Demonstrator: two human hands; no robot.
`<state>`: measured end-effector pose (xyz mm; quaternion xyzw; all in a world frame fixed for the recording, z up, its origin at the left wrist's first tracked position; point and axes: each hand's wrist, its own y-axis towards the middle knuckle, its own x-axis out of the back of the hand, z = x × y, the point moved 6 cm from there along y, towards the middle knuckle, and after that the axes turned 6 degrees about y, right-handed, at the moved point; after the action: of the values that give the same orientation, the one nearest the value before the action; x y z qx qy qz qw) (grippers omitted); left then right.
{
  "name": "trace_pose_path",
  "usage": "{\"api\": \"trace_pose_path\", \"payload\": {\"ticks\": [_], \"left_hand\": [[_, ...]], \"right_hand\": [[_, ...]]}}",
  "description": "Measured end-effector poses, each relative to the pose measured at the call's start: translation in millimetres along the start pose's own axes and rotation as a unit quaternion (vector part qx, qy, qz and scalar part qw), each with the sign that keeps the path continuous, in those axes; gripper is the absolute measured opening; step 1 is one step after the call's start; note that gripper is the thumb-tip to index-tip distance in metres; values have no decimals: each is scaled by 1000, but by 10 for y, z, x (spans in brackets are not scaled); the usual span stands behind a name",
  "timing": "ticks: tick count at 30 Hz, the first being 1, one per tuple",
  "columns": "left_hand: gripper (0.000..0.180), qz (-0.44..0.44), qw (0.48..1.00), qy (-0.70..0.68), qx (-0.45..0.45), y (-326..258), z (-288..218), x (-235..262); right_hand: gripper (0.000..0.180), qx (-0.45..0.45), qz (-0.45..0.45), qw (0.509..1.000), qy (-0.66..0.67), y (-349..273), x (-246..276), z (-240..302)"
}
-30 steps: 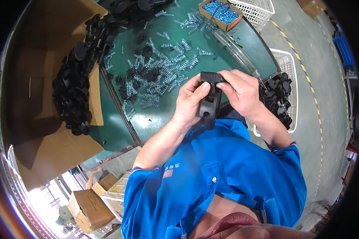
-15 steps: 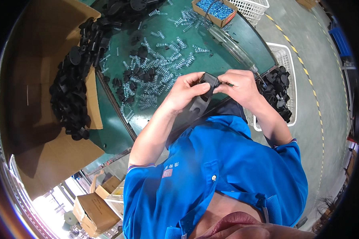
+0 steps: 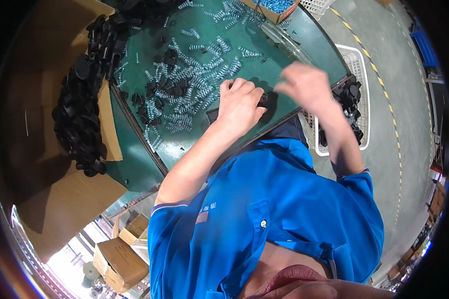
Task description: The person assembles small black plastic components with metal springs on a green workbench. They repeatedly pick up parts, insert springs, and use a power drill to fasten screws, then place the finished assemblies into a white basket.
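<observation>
My left hand [image 3: 240,105] is closed over a black plastic part [image 3: 263,99] at the near side of the green table. Most of that part is hidden under my palm and fingers. My right hand [image 3: 305,88] is in the air just to the right, smeared by motion, so its fingers do not show clearly. Beyond it, a long see-through cylindrical tool [image 3: 287,44] lies across the table. Many loose metal springs [image 3: 199,74] are spread left of my left hand, with small black pieces [image 3: 174,88] mixed among them.
A large cardboard box [image 3: 45,45] on the left holds a heap of black plastic parts [image 3: 77,114]. At the far edge stands a small carton [image 3: 274,14] of blue screws. A white basket [image 3: 365,99] with black parts stands right of the green table [image 3: 254,37].
The black part, held up between both hands before, is now lower under my left hand, which has turned palm down. My right hand has come off it and moved slightly right and away.
</observation>
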<state>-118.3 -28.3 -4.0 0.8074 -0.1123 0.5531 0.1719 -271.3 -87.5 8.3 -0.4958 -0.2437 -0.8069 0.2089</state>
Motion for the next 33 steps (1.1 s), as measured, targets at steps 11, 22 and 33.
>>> {"api": "trace_pose_path", "payload": {"ticks": [11,22,33], "left_hand": [[41,20,1000,4,7,44,-30,22],[44,1,1000,-14,18,8,8,-3],[45,-35,998,-34,25,-3,32,-20]], "right_hand": [[64,-120,-25,992,-39,231,72,-641],[49,125,-257,724,627,13,533,147],[56,141,-290,722,612,112,289,279]]}}
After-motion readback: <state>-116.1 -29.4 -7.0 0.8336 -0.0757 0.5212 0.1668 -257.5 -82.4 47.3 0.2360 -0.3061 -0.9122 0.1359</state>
